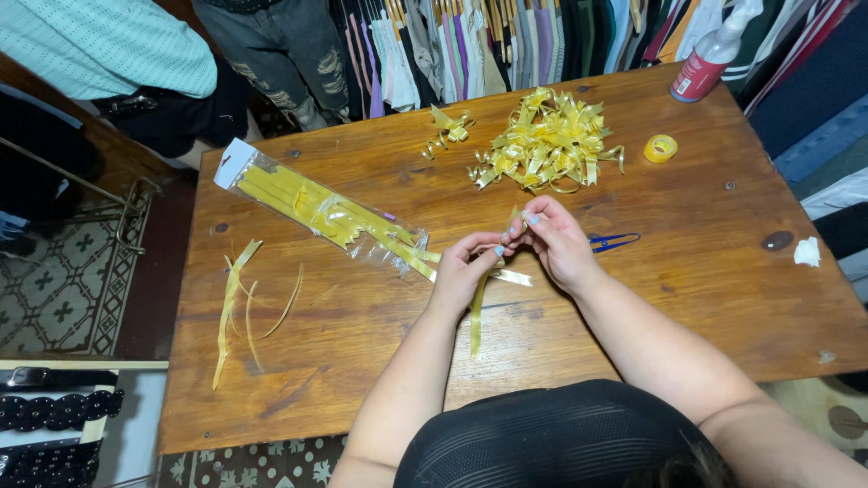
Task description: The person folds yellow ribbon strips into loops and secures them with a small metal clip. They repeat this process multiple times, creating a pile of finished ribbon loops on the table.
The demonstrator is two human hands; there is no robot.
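A yellow ribbon strip (477, 307) is held between both hands above the middle of the wooden table (362, 361): its upper end is pinched at the fingertips, a short piece sticks out to the side just below the hands, and the long tail hangs down toward the person past the left wrist. The left hand (466, 267) is closed on the strip from the left, fingers curled; the right hand (556, 244) pinches the top of it from the right, the two hands touching at the fingertips. Just right of the right hand lie blue scissors (613, 241). Left of the hands lies a clear bag of strips (321, 212), and farther left loose strips (240, 307). Beyond the hands sits a pile of bows (547, 140), with a tape roll (660, 148) and a spray bottle (710, 59) to its right.
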